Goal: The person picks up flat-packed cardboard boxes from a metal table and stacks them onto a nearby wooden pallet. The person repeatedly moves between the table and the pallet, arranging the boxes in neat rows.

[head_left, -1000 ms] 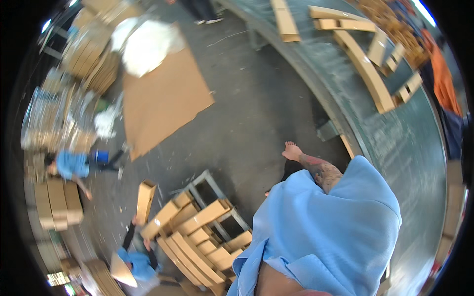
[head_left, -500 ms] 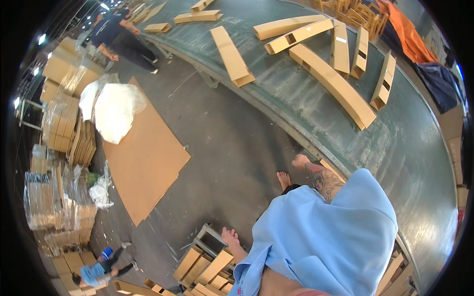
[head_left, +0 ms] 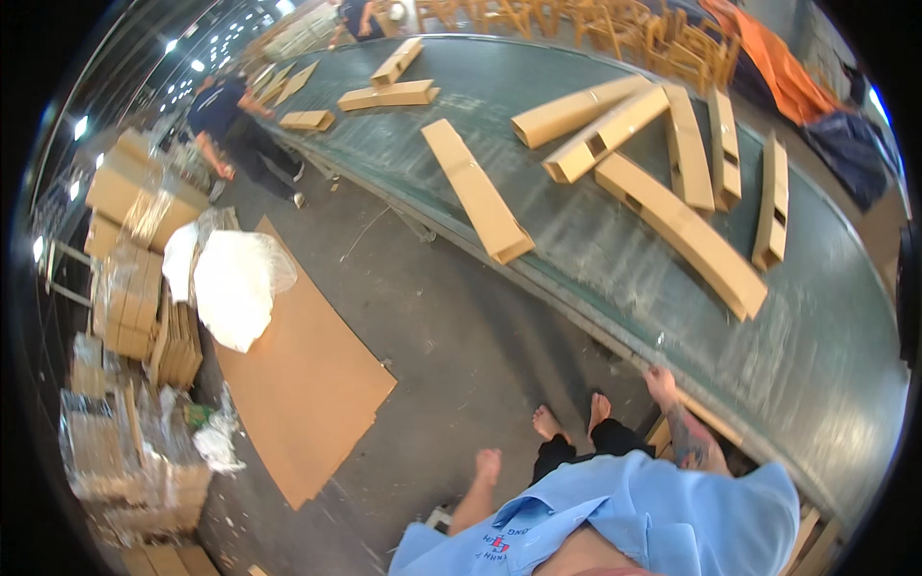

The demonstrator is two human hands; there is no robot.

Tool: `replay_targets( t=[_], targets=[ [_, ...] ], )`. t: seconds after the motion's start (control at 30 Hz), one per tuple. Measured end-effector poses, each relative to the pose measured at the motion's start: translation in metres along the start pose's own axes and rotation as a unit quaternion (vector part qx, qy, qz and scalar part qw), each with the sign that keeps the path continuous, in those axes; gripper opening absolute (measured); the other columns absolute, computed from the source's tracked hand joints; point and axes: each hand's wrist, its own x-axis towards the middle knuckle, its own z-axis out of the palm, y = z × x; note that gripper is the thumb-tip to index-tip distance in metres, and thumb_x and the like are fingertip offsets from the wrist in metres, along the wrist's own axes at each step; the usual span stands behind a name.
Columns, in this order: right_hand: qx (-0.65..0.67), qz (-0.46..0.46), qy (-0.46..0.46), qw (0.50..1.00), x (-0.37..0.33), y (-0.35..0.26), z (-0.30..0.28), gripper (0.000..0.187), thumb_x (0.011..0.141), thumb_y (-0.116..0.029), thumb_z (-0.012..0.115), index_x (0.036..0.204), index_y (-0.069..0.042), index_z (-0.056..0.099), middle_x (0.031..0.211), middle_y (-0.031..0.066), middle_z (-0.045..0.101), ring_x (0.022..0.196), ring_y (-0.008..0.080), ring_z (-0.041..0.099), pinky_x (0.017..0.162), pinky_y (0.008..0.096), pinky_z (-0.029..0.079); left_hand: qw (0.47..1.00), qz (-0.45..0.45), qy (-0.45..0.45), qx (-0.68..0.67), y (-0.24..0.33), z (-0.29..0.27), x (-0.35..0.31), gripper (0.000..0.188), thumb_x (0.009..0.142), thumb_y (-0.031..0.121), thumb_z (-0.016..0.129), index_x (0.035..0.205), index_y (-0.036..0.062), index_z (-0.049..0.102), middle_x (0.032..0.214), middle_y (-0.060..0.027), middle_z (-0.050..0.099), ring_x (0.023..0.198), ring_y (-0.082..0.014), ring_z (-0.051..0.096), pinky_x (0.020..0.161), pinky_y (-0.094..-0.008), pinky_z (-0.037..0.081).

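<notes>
My right hand (head_left: 660,386) is at the near edge of a long green-topped table (head_left: 586,259), its fingers curled and nothing visible in them. Whether it touches the edge is unclear. My left hand (head_left: 488,467) hangs over the floor, away from the table, its fingers loosely extended with no object in them. On the table lie several long cardboard box tubes. Nearest my right hand is a long one (head_left: 687,240) lying at a slant. Another long tube (head_left: 475,192) lies farther left, with its end close to the near edge.
A flat brown cardboard sheet (head_left: 298,384) covers floor to the left, with white plastic wrap (head_left: 232,288) on it. Wrapped cardboard stacks (head_left: 130,298) stand at the far left. A person in dark clothes (head_left: 226,120) stands by the table's far end. Wooden chairs (head_left: 615,29) are behind the table.
The view has tilted up, so table and floor sit lower in the picture. My right hand has come to the table's edge. The seated person at lower left has left the view.
</notes>
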Motion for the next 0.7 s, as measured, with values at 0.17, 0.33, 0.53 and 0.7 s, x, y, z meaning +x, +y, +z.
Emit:
replay_targets(
  t=[0.17,0.33,0.53,0.7],
  targets=[
    [-0.044,0.055,0.191,0.979,-0.017,0.087,-0.076,0.017,0.086,-0.018,0.066,0.091,-0.003,0.071,0.084,0.0188,0.073,0.081,0.035,0.072,0.074,0.0456,0.055,0.957,0.038,0.113,-0.263,0.193,-0.02,0.098,0.035,0.095,0.026,0.066,0.118,-0.0012,0.061,0.103,-0.0106,0.066,0.082,-0.0179,0.063,0.072,-0.0326,0.054],
    [-0.031,0.092,0.286,0.953,0.044,0.076,-0.125,0.022,0.089,-0.018,0.066,0.105,-0.002,0.065,0.091,0.0192,0.071,0.087,0.0353,0.071,0.078,0.0448,0.053,0.955,0.18,0.133,-0.195,0.341,-0.036,0.104,0.033,0.098,0.023,0.064,0.12,-0.0011,0.061,0.1,-0.0096,0.068,0.083,-0.0188,0.066,0.079,-0.0329,0.054],
    [-0.172,0.023,0.468,0.866,0.235,0.126,-0.301,0.035,0.093,-0.029,0.067,0.118,-0.005,0.066,0.113,0.0154,0.067,0.106,0.0367,0.064,0.091,0.0462,0.052,0.943,0.318,0.018,-0.098,0.515,0.142,0.053,0.023,0.099,0.02,0.064,0.111,0.0008,0.066,0.09,-0.0057,0.071,0.082,-0.012,0.065,0.076,-0.0288,0.052],
    [-0.257,0.135,0.388,0.875,0.386,0.106,-0.39,0.073,0.083,-0.06,0.07,0.139,-0.015,0.058,0.15,0.0084,0.05,0.142,0.0315,0.042,0.109,0.0588,0.037,0.88,0.448,-0.155,-0.02,0.644,0.312,0.014,0.022,0.102,0.017,0.061,0.112,-0.0024,0.065,0.096,-0.0076,0.071,0.091,-0.013,0.066,0.082,-0.029,0.052]
  ],
)
